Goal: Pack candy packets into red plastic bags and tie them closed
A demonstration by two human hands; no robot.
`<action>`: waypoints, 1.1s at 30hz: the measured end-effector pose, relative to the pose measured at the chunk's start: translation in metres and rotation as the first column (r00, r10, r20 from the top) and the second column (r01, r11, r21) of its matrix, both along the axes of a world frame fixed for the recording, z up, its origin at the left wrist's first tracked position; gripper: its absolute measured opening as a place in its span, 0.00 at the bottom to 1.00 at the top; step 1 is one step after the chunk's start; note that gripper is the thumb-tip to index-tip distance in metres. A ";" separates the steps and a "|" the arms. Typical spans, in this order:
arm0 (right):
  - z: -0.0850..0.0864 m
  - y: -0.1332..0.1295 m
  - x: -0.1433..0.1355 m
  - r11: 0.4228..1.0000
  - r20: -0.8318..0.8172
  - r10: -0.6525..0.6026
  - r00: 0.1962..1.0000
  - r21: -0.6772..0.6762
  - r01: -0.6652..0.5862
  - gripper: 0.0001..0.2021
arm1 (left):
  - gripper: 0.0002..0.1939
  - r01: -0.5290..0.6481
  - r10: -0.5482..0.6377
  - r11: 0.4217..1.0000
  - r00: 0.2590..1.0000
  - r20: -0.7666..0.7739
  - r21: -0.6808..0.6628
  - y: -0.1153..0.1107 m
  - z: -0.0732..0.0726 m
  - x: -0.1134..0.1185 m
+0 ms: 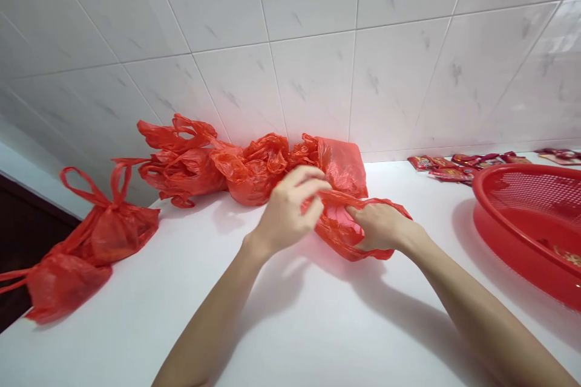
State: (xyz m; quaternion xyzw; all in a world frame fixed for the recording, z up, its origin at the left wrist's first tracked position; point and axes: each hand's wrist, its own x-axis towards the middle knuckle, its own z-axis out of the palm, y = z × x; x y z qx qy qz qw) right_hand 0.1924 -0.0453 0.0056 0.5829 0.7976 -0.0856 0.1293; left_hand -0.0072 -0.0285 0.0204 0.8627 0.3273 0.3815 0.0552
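Bag (342,247) of thin red plastic, mouth open, on white table (290,326) between left hand (290,208) and right hand (379,227), with pink contents (340,216) showing inside. Just to the right of left hand, its left side close behind the fingertips; directly under and around the fingers of right hand.

Left hand raised at the left edge of the mouth, slightly blurred, fingers loosely bent, thumb apart from them, red plastic visible through the gap; nothing clearly gripped. Right hand reaching in from the right side, back of the hand upward, fingers within the mouth and next to the pink contents; fingertips partly hidden, so cannot tell whether closed on anything. Right edge of the plastic bunched about the back of that hand.

Behind, near the foot of tiled wall (313,84), a row of red bags: crumpled left bag (195,172), rounded middle bag (254,178) and flatter right bag (345,163), the last just beyond the open mouth. Farther left, two bags with upright or trailing handles: rear knotted bag (120,233) and front knotted bag (68,287), side by side and touching. To the far right, red perforated basket (508,242), well apart from right hand, with small red packets (451,174) lying beside and behind the rim.
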 end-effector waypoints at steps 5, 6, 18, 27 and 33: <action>-0.001 -0.002 0.002 0.995 -0.022 0.065 0.998 -0.069 -0.066 0.18 | 0.15 0.105 -0.288 0.922 0.830 -0.478 -0.373 0.003 -0.023 0.025; -0.001 -0.003 0.002 0.995 -0.019 0.058 0.998 -0.082 -0.059 0.20 | 0.16 0.009 -0.247 0.920 0.792 -0.559 -0.393 0.007 -0.028 0.027; -0.004 0.022 0.016 0.959 0.055 -0.212 0.976 -0.178 0.219 0.41 | 0.12 -0.469 -0.133 0.756 0.574 -0.808 -0.457 0.022 -0.025 0.006; 0.020 -0.009 0.024 0.994 -0.226 0.057 0.972 -0.078 -0.077 0.27 | 0.09 -0.285 -0.224 0.790 0.690 -0.689 -0.542 0.014 -0.029 0.007; 0.005 0.006 0.019 0.989 -0.101 0.119 0.988 -0.074 -0.127 0.11 | 0.13 -0.142 -0.298 0.797 0.754 -0.586 -0.587 0.023 -0.041 0.007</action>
